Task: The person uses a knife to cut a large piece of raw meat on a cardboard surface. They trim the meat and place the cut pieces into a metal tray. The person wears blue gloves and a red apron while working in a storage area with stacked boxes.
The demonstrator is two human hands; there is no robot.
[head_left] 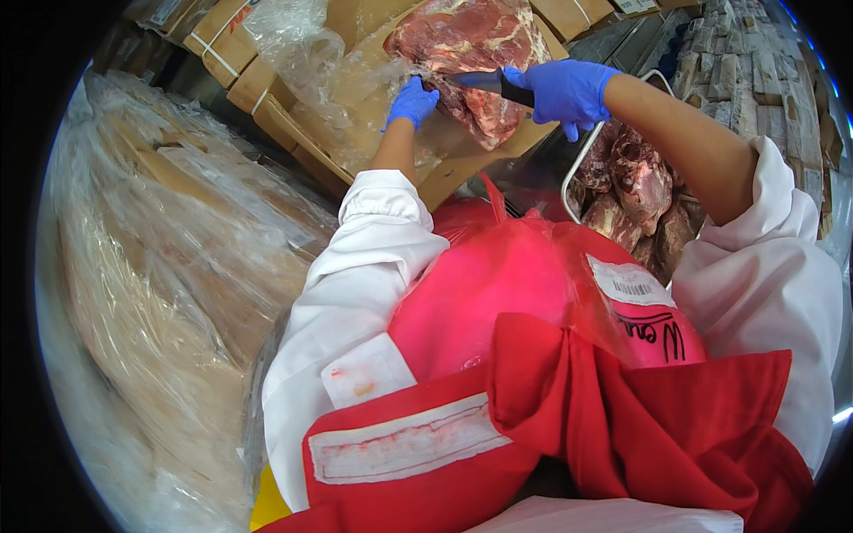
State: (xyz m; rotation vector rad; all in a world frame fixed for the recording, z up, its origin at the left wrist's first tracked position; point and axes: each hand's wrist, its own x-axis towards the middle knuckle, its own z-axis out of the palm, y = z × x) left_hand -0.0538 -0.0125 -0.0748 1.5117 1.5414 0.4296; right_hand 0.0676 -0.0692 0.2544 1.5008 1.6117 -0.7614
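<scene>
A large piece of raw red meat [484, 40] with pale fat rests on brown cardboard [364, 115] at the top of the head view. My right hand [573, 93], in a blue glove, is wrapped round the black handle of a knife [478, 81]. Its blade lies across the meat, with the tip toward my other hand. My left hand [413, 103], also blue-gloved, is closed on the meat's left edge; its fingertips are partly hidden. Crumpled clear plastic [298, 58] lies left of the meat.
Right of the cardboard, a metal-railed container [573, 182] holds several meat pieces [641, 182]. Plastic-wrapped boxes [178, 266] stand along the left, and stacked packages [755, 80] at the far right. My red apron [498, 293] fills the lower middle.
</scene>
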